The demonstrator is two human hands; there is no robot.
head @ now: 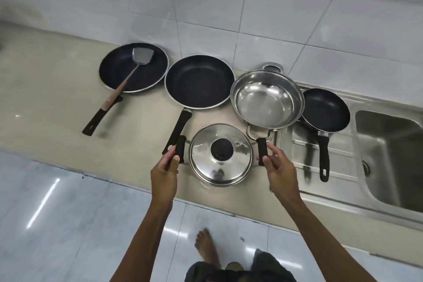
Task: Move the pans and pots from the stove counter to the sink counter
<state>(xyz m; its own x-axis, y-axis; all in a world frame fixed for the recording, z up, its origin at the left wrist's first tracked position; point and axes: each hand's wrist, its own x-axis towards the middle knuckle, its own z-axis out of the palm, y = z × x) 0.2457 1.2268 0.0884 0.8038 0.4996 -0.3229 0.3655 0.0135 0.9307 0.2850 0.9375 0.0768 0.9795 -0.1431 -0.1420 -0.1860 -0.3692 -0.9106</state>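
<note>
A steel pot with a lid and a black knob (pixel 220 155) sits at the front edge of the beige counter (pixel 45 98). My left hand (pixel 163 171) grips its left black handle and my right hand (pixel 280 167) grips its right black handle. Behind it, in a row along the wall, stand a large dark frying pan (pixel 114 71) with a metal spatula (pixel 140 56) lying in it, a second dark frying pan (pixel 199 81), an open steel pot with loop handles (pixel 266 98), and a small dark frying pan (pixel 325 110) on the steel drainboard (pixel 295 158).
A steel sink basin (pixel 389 144) lies at the right, beyond the drainboard. A white tiled wall runs behind the counter. Pan handles stick out toward the front edge. My bare foot (pixel 206 247) stands on the glossy tiled floor below.
</note>
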